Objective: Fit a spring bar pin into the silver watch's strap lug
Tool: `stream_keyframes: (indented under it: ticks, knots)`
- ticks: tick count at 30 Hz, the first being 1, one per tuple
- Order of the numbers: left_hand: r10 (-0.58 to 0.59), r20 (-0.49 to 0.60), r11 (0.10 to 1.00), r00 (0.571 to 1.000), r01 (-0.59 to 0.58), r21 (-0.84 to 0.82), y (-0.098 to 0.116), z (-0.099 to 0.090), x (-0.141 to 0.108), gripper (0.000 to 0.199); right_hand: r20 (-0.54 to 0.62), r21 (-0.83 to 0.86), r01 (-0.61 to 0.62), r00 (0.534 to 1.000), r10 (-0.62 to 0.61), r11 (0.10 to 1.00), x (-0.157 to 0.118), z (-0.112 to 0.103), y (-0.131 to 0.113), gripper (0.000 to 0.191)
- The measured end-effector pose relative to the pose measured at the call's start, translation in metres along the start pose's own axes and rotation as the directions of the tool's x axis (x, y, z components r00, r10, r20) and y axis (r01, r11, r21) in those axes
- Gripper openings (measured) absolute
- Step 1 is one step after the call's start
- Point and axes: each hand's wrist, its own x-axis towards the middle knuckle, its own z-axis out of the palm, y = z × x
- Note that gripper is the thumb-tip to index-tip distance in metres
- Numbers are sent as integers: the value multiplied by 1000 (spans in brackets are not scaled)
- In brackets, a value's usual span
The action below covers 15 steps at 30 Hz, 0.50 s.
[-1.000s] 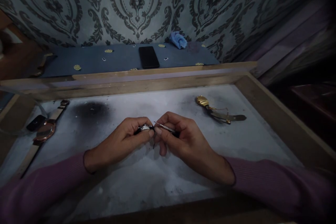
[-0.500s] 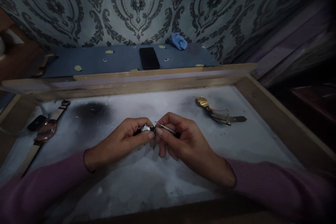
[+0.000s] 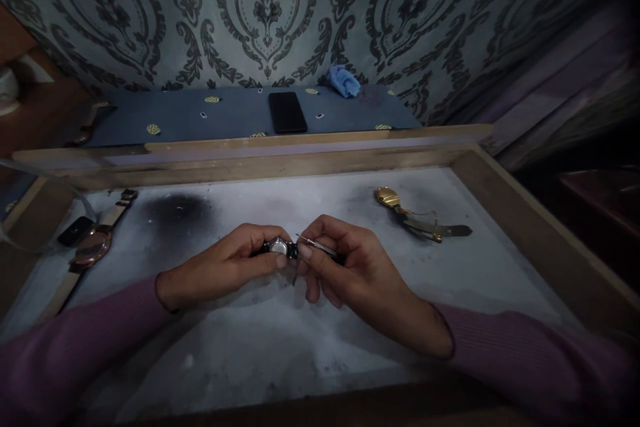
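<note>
A small silver-faced wristwatch [image 3: 279, 246] with a black strap is pinched between the thumb and fingers of my left hand [image 3: 237, 255]. My right hand [image 3: 340, 260] is closed around a thin, pointed metal tool [image 3: 319, 245], its fine tip directed up and left. Its exact kind is hard to tell in the dim light. The right thumb and fingertips also meet the strap's end beside the watch case. Both hands are close together above the middle of the white work surface [image 3: 260, 360].
A raised wooden rim [image 3: 540, 227] borders the surface. Leftward lie a rose-gold watch [image 3: 91, 249] and a black square watch [image 3: 76, 231]; rightward, a gold watch [image 3: 389, 197] with a dark strap. A phone [image 3: 287, 112] and blue cloth [image 3: 343, 81] rest on the ledge behind.
My left hand's thumb has shifted slightly left, baring more of the watch face and strap. The grip of both hands stays the same; the whole view has shifted slightly.
</note>
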Motion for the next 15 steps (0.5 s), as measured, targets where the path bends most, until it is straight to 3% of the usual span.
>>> stream_keyframes:
  ticks: [15]
  knots:
    - [-42,7,999,999,42,-9,-2,-3,-1,19,16,10,13,1000,-13,1000,2,-1,-1,16]
